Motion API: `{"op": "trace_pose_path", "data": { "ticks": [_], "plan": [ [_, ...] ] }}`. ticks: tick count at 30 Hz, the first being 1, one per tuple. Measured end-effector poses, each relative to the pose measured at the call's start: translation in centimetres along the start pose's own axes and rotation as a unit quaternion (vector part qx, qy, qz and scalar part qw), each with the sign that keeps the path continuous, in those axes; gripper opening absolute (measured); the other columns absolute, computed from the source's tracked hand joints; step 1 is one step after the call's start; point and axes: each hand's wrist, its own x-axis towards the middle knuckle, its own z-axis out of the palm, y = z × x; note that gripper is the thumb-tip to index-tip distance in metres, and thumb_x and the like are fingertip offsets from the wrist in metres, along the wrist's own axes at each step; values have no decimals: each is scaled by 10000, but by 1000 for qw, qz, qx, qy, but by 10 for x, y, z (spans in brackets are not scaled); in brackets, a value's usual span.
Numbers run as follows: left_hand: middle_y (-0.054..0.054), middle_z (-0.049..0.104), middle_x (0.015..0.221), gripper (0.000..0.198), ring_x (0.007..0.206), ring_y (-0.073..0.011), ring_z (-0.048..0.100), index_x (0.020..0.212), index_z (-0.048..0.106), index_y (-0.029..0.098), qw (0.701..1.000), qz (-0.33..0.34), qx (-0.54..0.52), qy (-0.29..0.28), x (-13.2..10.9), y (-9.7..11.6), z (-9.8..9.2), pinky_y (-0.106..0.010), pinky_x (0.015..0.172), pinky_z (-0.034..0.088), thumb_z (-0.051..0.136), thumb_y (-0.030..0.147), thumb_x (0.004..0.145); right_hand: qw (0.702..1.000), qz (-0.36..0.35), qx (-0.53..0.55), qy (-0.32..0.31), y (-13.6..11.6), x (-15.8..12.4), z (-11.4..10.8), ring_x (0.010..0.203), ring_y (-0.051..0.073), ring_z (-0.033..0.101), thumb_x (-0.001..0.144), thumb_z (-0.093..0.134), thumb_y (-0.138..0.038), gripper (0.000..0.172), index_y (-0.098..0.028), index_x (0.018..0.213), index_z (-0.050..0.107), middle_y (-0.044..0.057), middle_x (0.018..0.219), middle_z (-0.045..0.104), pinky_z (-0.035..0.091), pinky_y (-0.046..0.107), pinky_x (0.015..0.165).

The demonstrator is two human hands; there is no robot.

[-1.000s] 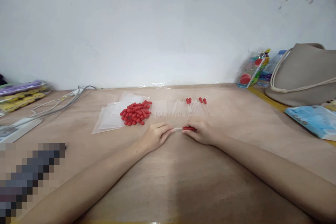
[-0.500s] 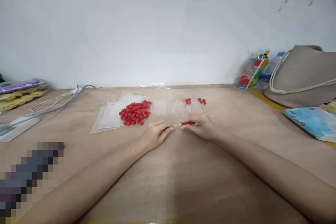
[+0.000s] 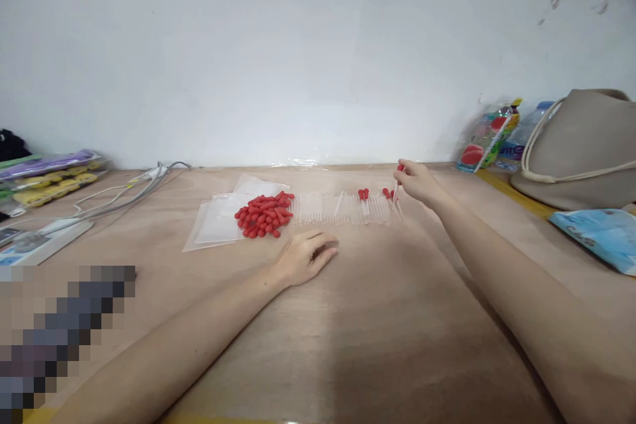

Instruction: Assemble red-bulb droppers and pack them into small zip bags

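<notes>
Between the fingers of my right hand [image 3: 416,180] is a dropper [image 3: 396,191], its red bulb pinched at the top and its clear tube pointing down. Below it, two red-bulbed droppers [image 3: 386,193] lie at the right end of a row of clear tubes [image 3: 311,209]. Another pair of droppers [image 3: 364,194] lies further left along the row. My left hand [image 3: 305,257] rests on the table with thumb and fingers apart, holding nothing. Just beyond it, a pile of red rubber bulbs [image 3: 263,214] sits partly on clear plastic bags [image 3: 211,228].
At the left are a power strip [image 3: 54,242], grey cables [image 3: 144,185] and yellow packets [image 3: 54,191]. Bottles [image 3: 484,142], a grey-beige bag [image 3: 581,139] and a blue packet [image 3: 596,232] stand or lie at the right. A wall [image 3: 298,59] closes off the back.
My right hand has moved right and away from me, carrying the dropper off from my left hand and turning it upright. My left hand has let go of the tube and stayed near its place.
</notes>
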Motion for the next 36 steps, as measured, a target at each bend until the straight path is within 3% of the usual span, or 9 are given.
{"op": "trace_pose_path", "data": {
  "ticks": [1,3,11,16,22,25,29,36],
  "plan": [
    [-43,635,881,208,692,-122,569,984,594,175,1000,0,0,-3,0,0,0,-245,635,468,474,269,843,995,-9,-96,-22,9,6,1,633,131,510,805,388,-244,256,-132,971,547,30,714,564,366,231,568],
    [-43,634,882,203,727,-131,573,975,599,176,1000,-1,1,-7,0,0,0,-247,647,465,471,264,844,989,-15,-142,-46,23,12,8,647,146,518,785,414,-227,218,-134,905,571,46,713,591,357,236,586],
    [-47,637,870,191,797,-153,576,936,608,174,1000,9,7,-15,1,0,0,-272,709,464,461,261,849,976,-33,-188,-101,45,13,31,909,226,563,793,433,-284,350,-164,1101,552,115,1024,628,381,269,721],
    [-48,639,853,188,795,-158,578,928,611,177,1000,12,12,-11,1,0,0,-281,708,466,463,262,849,978,-14,-189,-86,46,11,28,886,225,577,795,443,-366,452,-157,1193,493,105,941,652,391,280,721],
    [-43,632,859,184,795,-155,566,934,606,185,1000,18,21,-5,0,-1,0,-286,718,450,458,255,850,988,52,-147,-4,34,-8,17,691,165,569,750,478,-364,267,-164,886,592,53,752,634,364,235,564],
    [-41,616,843,160,805,-168,533,894,613,183,998,17,59,35,2,0,3,-313,739,423,487,258,828,993,52,-109,-7,28,-26,15,627,147,539,706,516,-385,226,-178,756,592,26,670,606,338,224,523],
    [-49,578,818,143,817,-200,492,782,620,191,983,-41,152,91,17,-2,9,-358,731,381,510,280,795,992,17,-116,-53,19,-43,17,626,147,540,688,526,-388,212,-188,671,597,19,646,597,349,228,547],
    [-91,537,904,141,944,-268,447,759,626,191,944,-226,227,73,78,-18,22,-416,814,327,522,286,760,971,60,-217,-84,1,-45,18,709,215,588,707,487,-370,232,-190,623,607,82,716,634,389,274,567]
  ]
}}
